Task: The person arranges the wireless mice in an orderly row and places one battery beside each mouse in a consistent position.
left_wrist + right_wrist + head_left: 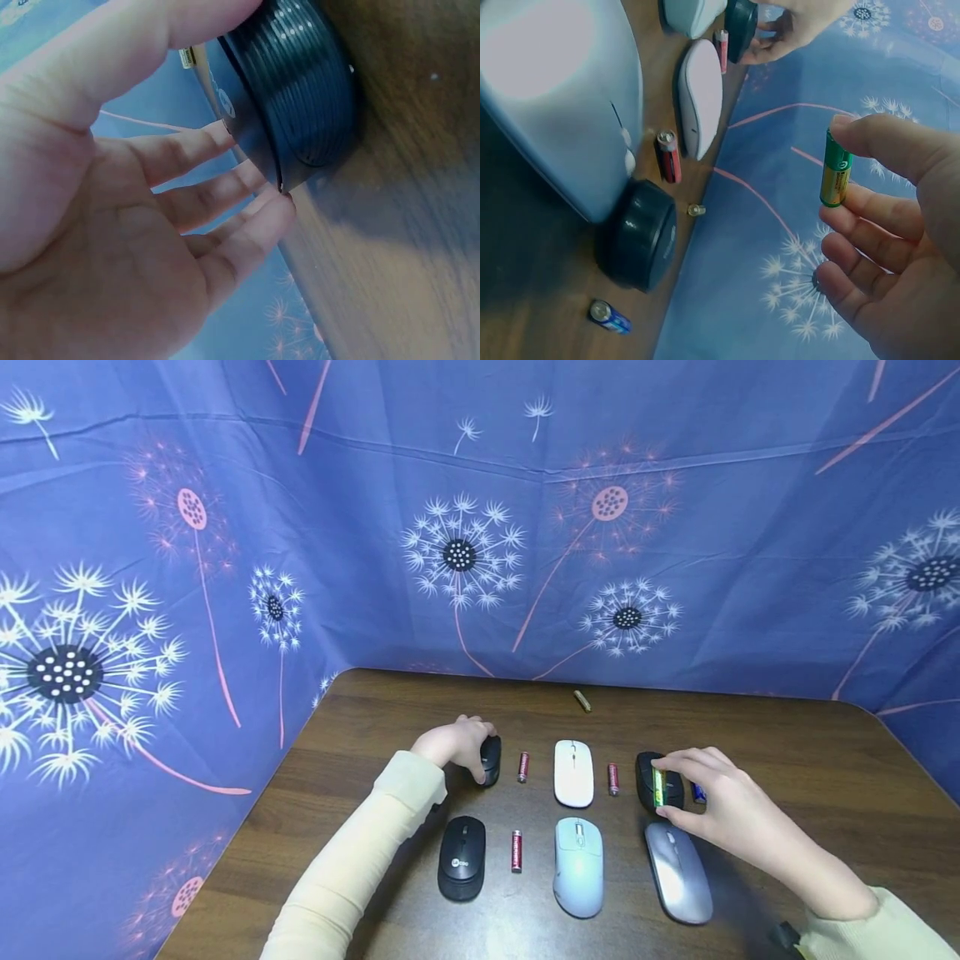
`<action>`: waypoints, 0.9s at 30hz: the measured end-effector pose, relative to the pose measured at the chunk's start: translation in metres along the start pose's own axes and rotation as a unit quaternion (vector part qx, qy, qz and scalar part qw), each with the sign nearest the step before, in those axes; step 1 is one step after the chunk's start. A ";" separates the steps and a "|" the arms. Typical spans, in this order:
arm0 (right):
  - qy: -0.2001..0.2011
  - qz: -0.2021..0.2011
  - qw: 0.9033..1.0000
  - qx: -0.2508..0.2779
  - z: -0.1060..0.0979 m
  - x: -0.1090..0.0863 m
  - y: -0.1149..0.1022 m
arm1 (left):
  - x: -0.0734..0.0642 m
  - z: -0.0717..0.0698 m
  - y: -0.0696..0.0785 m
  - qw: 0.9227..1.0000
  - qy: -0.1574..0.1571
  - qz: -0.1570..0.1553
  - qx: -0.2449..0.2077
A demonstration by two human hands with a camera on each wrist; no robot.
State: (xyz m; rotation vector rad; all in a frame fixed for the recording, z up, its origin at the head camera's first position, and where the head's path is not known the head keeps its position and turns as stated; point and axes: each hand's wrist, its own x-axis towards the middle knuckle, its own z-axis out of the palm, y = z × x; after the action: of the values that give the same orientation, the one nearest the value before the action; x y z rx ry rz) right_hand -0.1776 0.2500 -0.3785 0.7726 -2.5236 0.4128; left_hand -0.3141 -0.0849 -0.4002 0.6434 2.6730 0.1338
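At the back left of the table, my left hand point(457, 747) grips a black mouse point(491, 760). Seen from the left wrist, the thumb and fingers lie about the ribbed side of this mouse point(300, 90). My right hand point(720, 797) pinches a green and gold battery point(837, 169) by its ends, between thumb and fingers. In the head view the battery overlaps another black mouse point(647, 783) on the right. Below that hand lies a grey mouse point(678, 872). A blue battery point(698, 793) is partly hidden behind the right hand.
A white mouse point(573, 774) and a light blue mouse point(578, 868) lie mid-table. Red batteries lie beside them: one point(523, 767), a second point(613, 779) and a third point(517, 852). Another black mouse point(462, 858) is front left. A gold battery point(582, 701) lies near the back edge.
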 end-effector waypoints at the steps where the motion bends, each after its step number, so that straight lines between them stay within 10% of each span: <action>1: 0.000 0.002 1.000 0.000 0.001 -0.002 -0.001 | 0.000 0.000 0.000 1.000 -0.001 -0.001 -0.001; 27: 0.004 -0.016 0.998 0.054 0.044 -0.040 -0.017 | -0.003 0.002 -0.005 0.999 0.008 -0.001 -0.042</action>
State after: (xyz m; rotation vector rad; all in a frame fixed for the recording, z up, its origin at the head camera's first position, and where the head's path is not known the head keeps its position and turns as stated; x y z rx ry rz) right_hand -0.1530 0.2362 -0.4333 0.8484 -2.4954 0.5454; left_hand -0.3132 -0.0903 -0.4020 0.6146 2.6678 0.2505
